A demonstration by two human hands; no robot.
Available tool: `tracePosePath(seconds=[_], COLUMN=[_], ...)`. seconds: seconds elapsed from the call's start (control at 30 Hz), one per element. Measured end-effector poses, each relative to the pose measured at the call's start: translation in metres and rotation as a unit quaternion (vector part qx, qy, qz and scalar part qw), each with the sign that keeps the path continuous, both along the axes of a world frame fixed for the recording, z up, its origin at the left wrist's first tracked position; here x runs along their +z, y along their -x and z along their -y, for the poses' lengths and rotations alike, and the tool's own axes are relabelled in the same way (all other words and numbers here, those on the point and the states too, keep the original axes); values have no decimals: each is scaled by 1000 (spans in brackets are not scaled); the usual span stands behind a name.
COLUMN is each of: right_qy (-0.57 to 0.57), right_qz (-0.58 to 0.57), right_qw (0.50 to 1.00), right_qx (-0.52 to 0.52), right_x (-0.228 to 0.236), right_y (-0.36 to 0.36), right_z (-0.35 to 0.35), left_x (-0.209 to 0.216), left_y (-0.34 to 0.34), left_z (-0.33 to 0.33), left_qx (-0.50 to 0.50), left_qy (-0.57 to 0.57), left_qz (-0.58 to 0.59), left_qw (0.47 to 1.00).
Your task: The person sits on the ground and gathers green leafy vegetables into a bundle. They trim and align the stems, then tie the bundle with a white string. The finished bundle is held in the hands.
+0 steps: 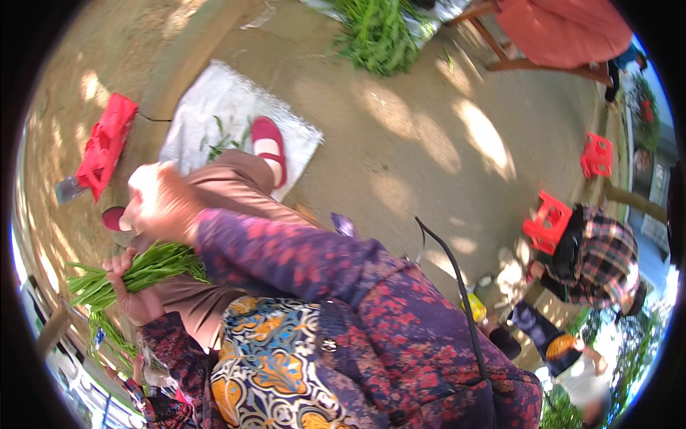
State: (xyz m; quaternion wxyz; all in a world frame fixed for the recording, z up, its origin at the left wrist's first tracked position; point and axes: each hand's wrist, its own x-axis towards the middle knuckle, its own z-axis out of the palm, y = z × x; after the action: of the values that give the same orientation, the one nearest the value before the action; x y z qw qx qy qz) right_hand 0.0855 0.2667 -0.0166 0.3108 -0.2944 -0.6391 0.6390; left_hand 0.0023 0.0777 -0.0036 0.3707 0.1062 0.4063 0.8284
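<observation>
My left hand [133, 292] is closed around a bunch of long, thin green leafy stems [161, 264], held over my lap at the left. The stems lie crosswise, their ends sticking out past my fingers. Just above the bunch is my right hand [166, 201], curled into a fist and smeared by motion; whatever is in it, if anything, cannot be made out. Beyond my hands, a white woven sheet [207, 96] lies on the ground under one of my red shoes [269, 146]. A few loose green sprigs [223, 136] are scattered on it.
A large heap of greens [379, 36] lies at the far side, beside a wooden seat with a reddish cover [564, 32]. A red bag [107, 146] is at the left. Red plastic stools [549, 223] and a person in a plaid shirt [606, 250] are at the right.
</observation>
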Motion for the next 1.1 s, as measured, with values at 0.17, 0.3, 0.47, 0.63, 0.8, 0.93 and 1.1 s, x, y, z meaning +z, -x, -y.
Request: tracePosePath(seconds=[0.17, 0.3, 0.47, 0.63, 0.8, 0.93, 1.1], right_qy=[-50, -14, -58, -59, -176, -164, -205], right_qz=[76, 119, 240, 325, 466, 525, 507], right_qw=[996, 991, 956, 936, 864, 834, 836], right_qx=[-18, -61, -160, -124, -70, 37, 52], right_x=[-57, -168, -268, -308, -341, -359, -367], right_y=[-9, -4, 7, 20, 39, 62, 95], right_z=[-102, -163, -226, -279, -308, -333, -353], left_x=[-9, -24, -46, -71, -108, -122, -149], left_y=[14, 14, 14, 19, 13, 2, 1], left_z=[-9, -18, -27, -48, -53, -40, -3], left_qx=[64, 47, 28, 15, -7, -79, -148], left_qy=[93, 142, 217, 280, 376, 511, 591], left_qz=[-55, -46, -24, -7, 42, 32, 22], left_qw=[992, 988, 976, 960, 926, 855, 793])
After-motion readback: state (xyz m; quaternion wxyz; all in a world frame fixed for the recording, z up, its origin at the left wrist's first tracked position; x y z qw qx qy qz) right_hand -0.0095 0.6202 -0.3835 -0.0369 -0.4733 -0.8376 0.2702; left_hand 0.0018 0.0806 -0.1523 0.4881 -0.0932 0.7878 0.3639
